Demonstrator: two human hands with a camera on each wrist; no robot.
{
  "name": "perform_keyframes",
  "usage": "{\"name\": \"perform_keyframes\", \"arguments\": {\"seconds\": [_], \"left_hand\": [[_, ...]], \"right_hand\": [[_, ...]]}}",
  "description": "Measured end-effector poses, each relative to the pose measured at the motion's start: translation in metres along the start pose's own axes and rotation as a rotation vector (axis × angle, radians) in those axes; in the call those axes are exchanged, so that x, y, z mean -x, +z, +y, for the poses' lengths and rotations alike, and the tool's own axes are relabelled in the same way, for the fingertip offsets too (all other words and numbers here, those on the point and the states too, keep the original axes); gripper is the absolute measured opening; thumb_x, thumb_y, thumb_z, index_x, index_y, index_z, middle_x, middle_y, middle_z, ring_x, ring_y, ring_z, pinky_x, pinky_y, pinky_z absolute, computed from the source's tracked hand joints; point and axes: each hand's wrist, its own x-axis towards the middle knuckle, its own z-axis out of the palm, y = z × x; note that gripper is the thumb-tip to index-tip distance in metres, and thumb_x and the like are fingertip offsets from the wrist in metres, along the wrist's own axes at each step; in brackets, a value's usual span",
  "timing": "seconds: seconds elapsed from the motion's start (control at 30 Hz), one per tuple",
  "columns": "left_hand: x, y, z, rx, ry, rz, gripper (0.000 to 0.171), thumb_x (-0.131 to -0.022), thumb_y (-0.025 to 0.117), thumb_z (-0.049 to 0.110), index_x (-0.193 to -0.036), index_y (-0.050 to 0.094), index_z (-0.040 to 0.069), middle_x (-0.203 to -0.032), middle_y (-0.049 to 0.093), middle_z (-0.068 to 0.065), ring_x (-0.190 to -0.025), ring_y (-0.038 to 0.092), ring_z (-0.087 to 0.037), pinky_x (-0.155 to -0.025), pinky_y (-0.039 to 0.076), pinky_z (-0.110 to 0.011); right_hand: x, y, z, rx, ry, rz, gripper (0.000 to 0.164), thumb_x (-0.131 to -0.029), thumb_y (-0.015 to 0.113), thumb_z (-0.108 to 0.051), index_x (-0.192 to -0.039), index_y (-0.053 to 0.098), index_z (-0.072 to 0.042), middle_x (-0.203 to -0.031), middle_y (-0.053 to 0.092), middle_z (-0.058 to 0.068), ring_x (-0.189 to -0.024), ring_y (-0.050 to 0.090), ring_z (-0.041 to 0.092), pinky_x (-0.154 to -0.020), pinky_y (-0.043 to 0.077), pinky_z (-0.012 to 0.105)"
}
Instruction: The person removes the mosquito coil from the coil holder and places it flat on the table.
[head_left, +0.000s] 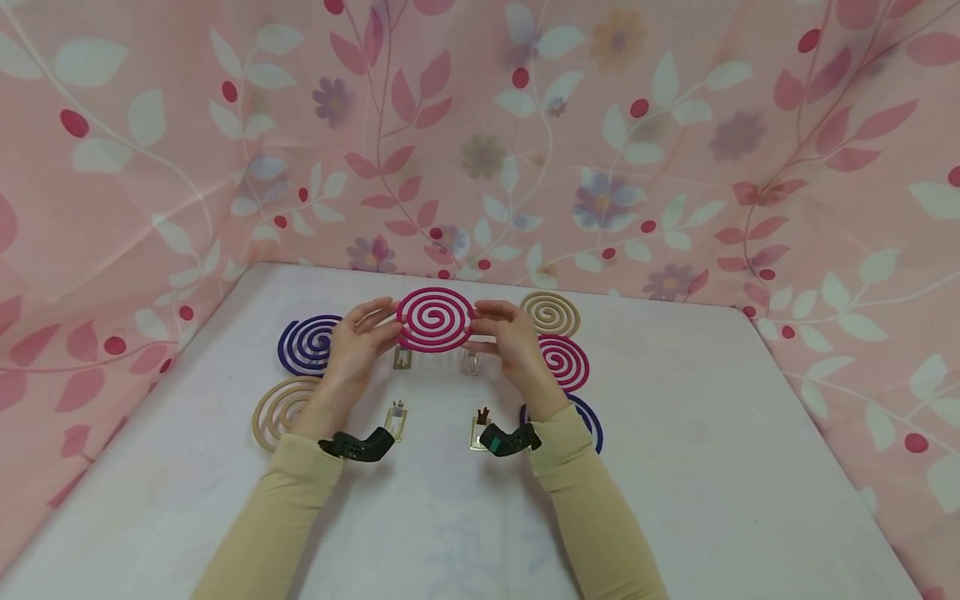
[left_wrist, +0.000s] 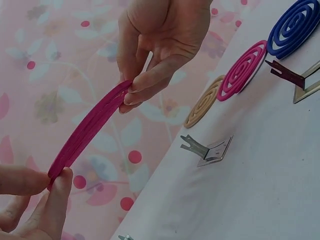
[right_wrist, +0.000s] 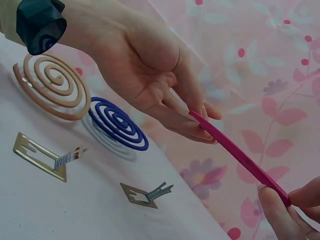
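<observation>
Both hands hold a magenta mosquito coil [head_left: 434, 316] up above the far part of the table, its flat face turned toward the head camera. The left hand [head_left: 352, 346] pinches its left rim between thumb and fingers. On the opposite rim, the right hand [head_left: 517, 340] pinches it the same way. Seen nearly edge-on in the left wrist view, the coil [left_wrist: 90, 130] spans the gap between the two hands. Below it, small metal coil stands [head_left: 402, 358] with upright forked prongs sit on the table, another stand [head_left: 480, 433] being nearer the right wrist.
At left lie a dark blue coil [head_left: 288, 348] and a tan coil [head_left: 262, 417], partly behind the left arm. Along the right are a tan coil [head_left: 551, 314], a magenta coil [head_left: 566, 362] and a blue coil [head_left: 594, 421]. A floral curtain [head_left: 480, 150] hangs behind the white table [head_left: 690, 467].
</observation>
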Motion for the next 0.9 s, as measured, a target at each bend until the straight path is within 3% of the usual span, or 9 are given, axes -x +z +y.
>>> {"name": "perform_keyframes", "arguments": {"seconds": [0.47, 0.9], "left_hand": [[0.003, 0.019, -0.011, 0.105, 0.016, 0.039, 0.046, -0.094, 0.06, -0.009, -0.138, 0.049, -0.002, -0.145, 0.053, -0.02, -0.098, 0.067, -0.007, -0.087, 0.057, -0.02], [0.014, 0.04, -0.024, 0.178, 0.04, 0.059, 0.041, -0.094, 0.062, -0.006, -0.133, 0.052, 0.0, -0.14, 0.057, -0.014, -0.106, 0.066, -0.013, -0.093, 0.056, -0.026]], "right_hand": [[-0.003, -0.018, -0.009, 0.022, 0.006, -0.021, 0.041, -0.093, 0.062, 0.006, -0.133, 0.056, 0.005, -0.114, 0.063, 0.013, -0.089, 0.066, 0.018, -0.073, 0.062, 0.037], [-0.007, -0.036, -0.019, 0.04, 0.008, -0.034, 0.042, -0.094, 0.062, 0.002, -0.135, 0.056, 0.001, -0.124, 0.064, 0.018, -0.095, 0.07, 0.02, -0.073, 0.062, 0.038]]}}
